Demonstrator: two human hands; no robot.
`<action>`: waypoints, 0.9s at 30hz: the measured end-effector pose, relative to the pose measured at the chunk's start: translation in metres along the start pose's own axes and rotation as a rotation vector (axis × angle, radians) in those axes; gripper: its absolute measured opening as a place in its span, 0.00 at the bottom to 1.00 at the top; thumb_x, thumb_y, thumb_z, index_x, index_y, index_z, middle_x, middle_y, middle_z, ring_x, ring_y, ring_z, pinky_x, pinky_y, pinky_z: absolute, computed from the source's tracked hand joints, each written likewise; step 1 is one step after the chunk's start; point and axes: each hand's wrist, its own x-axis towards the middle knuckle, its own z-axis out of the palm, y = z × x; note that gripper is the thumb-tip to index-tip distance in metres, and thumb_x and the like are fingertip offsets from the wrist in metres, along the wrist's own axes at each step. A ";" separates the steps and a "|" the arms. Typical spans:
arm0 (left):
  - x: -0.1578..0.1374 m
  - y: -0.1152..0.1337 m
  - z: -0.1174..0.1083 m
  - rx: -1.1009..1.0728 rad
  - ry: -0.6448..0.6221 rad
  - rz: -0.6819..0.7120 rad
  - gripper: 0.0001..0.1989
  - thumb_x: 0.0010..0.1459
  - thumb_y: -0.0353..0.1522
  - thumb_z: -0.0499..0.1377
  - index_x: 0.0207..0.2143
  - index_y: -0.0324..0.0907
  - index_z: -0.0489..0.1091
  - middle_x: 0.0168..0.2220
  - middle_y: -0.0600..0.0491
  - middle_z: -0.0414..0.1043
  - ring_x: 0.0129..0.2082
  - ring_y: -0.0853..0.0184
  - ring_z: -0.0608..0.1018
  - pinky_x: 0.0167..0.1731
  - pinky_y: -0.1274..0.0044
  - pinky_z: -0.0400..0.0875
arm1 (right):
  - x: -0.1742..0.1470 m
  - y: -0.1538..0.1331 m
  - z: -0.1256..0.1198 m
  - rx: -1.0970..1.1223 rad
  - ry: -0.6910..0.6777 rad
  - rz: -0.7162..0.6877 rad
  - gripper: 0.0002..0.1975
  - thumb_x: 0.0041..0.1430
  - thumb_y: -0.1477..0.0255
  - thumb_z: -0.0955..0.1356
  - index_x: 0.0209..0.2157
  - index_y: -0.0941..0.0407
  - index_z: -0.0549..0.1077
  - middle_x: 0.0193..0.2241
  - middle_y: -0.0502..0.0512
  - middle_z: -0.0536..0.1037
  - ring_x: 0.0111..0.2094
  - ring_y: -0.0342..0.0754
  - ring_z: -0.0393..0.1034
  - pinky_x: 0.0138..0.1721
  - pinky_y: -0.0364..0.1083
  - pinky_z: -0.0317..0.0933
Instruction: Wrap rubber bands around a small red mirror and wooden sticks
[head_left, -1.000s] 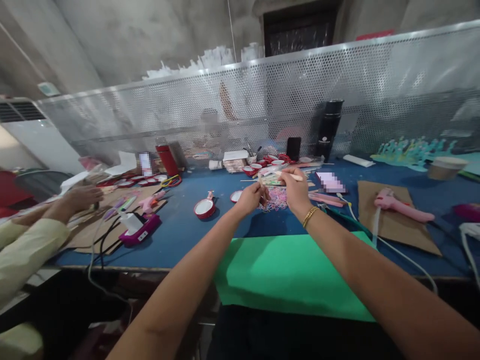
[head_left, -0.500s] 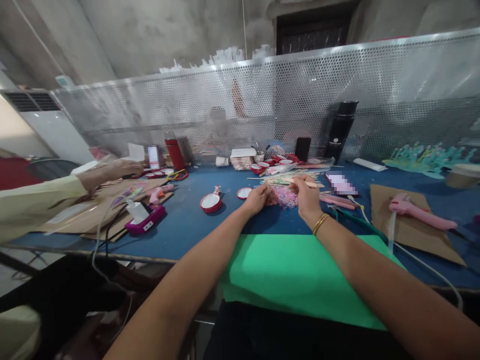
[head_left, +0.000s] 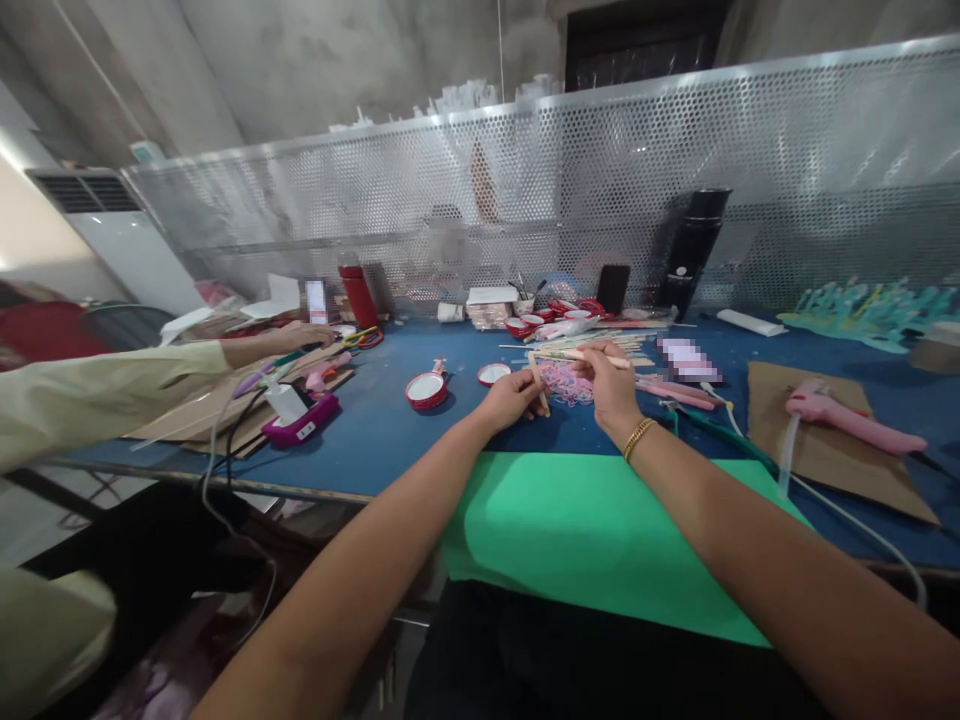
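Between the fingers of my left hand (head_left: pixel 514 398) a narrow, flat pale wooden stick (head_left: pixel 535 368) stands nearly upright. My right hand (head_left: pixel 613 385), with a gold bracelet at the wrist, is closed on a slim pale pen-like stick (head_left: pixel 571 354). Its tip points left and meets or nearly meets the top of the wooden stick; I cannot tell which. Under and between both hands lies a tangled pile of thin pink and purple loops (head_left: pixel 570 385). Just left of my left hand is a small red-rimmed round piece with a white face (head_left: pixel 493 374).
Green sheet (head_left: pixel 600 500) hangs over the front edge. At right, a pink glue gun (head_left: pixel 855 418) rests on cardboard (head_left: pixel 780 400). A black flask (head_left: pixel 694 250) stands behind. At left are another red-rimmed piece (head_left: pixel 426 390), a purple power strip (head_left: pixel 304 428) and a co-worker's sleeve (head_left: pixel 135 385).
The flat wooden stick now shows upright in my left hand. The pen-like stick in my right hand has swung toward it. The co-worker's arm has moved right, and the view has shifted slightly.
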 end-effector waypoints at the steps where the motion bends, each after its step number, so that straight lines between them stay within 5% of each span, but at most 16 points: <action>1: 0.000 -0.002 0.001 -0.008 -0.004 -0.002 0.11 0.58 0.38 0.57 0.32 0.38 0.68 0.24 0.55 0.73 0.21 0.75 0.75 0.18 0.85 0.63 | -0.001 -0.001 0.000 -0.005 -0.017 -0.002 0.04 0.45 0.70 0.67 0.25 0.55 0.73 0.19 0.45 0.72 0.22 0.41 0.67 0.24 0.40 0.60; 27: -0.003 0.004 0.006 -0.027 -0.052 0.106 0.10 0.58 0.35 0.57 0.38 0.38 0.64 0.29 0.53 0.76 0.18 0.76 0.73 0.17 0.84 0.61 | -0.017 -0.005 0.006 -0.176 -0.156 -0.144 0.07 0.50 0.67 0.68 0.23 0.54 0.68 0.19 0.45 0.72 0.23 0.44 0.66 0.28 0.43 0.61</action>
